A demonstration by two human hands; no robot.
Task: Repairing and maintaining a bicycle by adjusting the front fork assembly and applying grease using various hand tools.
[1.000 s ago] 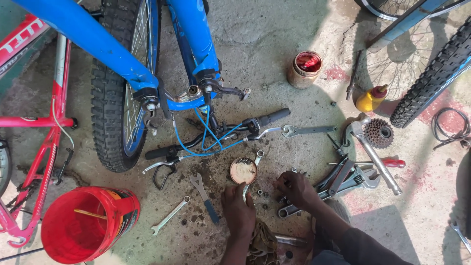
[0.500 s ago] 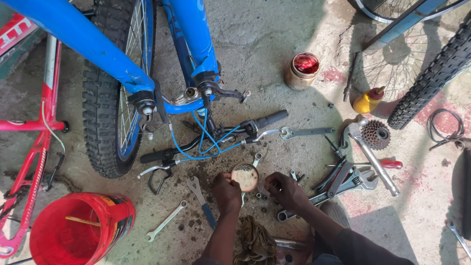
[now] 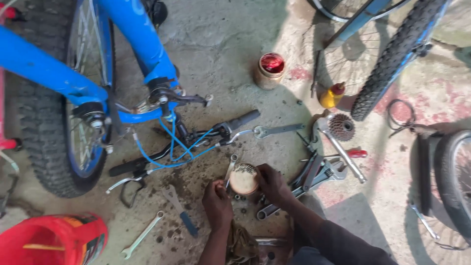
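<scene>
Stained concrete floor (image 3: 221, 59), patchy sunlight

Both hands, left hand (image 3: 217, 203) and right hand (image 3: 273, 184), are bare; no gloves; forearms uncovered; dark clothing below.

tin (image 3: 244, 179) between hands | bucket (image 3: 54, 240) left | wrenches (image 3: 319, 172) right

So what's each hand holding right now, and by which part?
The right hand grips a small round tin by its side wall. The left hand is at the tin's other side, near a spanner; whether it holds anything cannot be told.
</scene>
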